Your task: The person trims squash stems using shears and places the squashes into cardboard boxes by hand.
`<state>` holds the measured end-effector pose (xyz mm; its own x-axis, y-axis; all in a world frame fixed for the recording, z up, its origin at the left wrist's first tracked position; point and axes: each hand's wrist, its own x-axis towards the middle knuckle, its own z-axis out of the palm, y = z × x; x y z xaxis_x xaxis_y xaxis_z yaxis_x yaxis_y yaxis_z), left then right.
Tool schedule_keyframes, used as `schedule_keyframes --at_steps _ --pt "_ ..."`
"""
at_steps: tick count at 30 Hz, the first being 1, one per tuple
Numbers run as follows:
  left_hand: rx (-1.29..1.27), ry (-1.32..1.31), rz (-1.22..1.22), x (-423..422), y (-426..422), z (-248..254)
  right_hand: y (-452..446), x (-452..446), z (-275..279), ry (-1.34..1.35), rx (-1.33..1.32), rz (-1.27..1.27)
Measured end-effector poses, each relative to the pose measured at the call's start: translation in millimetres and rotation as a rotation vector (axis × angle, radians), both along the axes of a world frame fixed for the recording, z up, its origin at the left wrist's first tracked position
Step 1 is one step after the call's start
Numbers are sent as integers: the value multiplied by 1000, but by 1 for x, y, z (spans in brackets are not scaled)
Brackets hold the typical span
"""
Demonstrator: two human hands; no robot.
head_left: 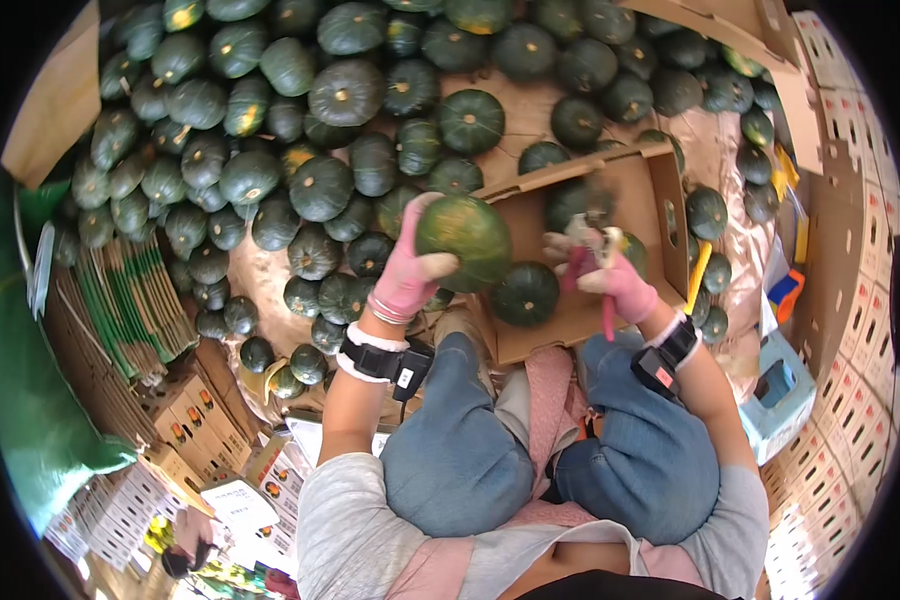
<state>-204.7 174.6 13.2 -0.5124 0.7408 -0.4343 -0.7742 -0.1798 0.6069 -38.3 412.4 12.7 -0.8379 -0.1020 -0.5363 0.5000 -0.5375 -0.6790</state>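
Note:
My left hand (408, 265), in a pink glove with pale fingertips, grips a green kabocha squash (465, 243) over the left side of an open cardboard box (540, 345). My right hand (620, 283), gloved the same way, is closed around pruning shears (608, 318) with pinkish-red handles. Their upper end is smeared by motion, so I cannot tell how the blades stand. Below the held squash, a dark kabocha squash (525, 293) lies in the box. Another squash (567, 207) sits farther back in it, and one more is partly hidden behind my right hand.
A large heap of kabocha squashes (345, 92) spreads behind and left of the box. Folded cardboard (135, 300) is stacked at left. Printed cartons (840, 400) line the right side, near a light-blue crate (778, 385). A yellow strip (700, 275) stands beside the box.

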Motion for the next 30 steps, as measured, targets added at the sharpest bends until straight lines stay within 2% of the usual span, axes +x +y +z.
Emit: schedule_keyframes --at_steps 2,4,5,7,12,13,16,17,18,20,22,24,26,30 --pt "-71 222 -107 2 1 -3 18 8 -5 42 109 -123" --pt "-191 360 -277 7 12 14 34 20 -5 -76 165 -215" --pt "-249 626 -311 11 20 11 35 21 -5 -48 77 -298" --pt "-388 962 -329 22 41 11 37 19 0 -29 -26 -388" --pt "-341 848 -346 42 76 -17 34 10 7 -17 -12 -359" --pt "-447 1107 -270 48 76 -21 35 11 6 -29 1 -360" --pt "-756 1413 -529 42 79 -25 40 15 6 -60 11 -356" --pt "-677 1539 -441 35 72 -24 41 15 6 -66 7 -351" --pt "-575 1534 -326 25 67 -21 42 15 8 -72 -1 -354" --pt "-531 1514 -35 2 55 -16 42 15 11 -81 -23 -356" --pt "-646 1538 112 -25 36 -13 48 21 10 -62 -27 -340" --pt "-919 1470 54 -42 11 -31 52 25 7 -51 -46 -340" --pt "-1194 1723 -21 -56 -7 -49 54 27 4 -52 -78 -356" --pt "-1478 1789 -305 -84 -4 -64 53 25 9 -79 -110 -384"
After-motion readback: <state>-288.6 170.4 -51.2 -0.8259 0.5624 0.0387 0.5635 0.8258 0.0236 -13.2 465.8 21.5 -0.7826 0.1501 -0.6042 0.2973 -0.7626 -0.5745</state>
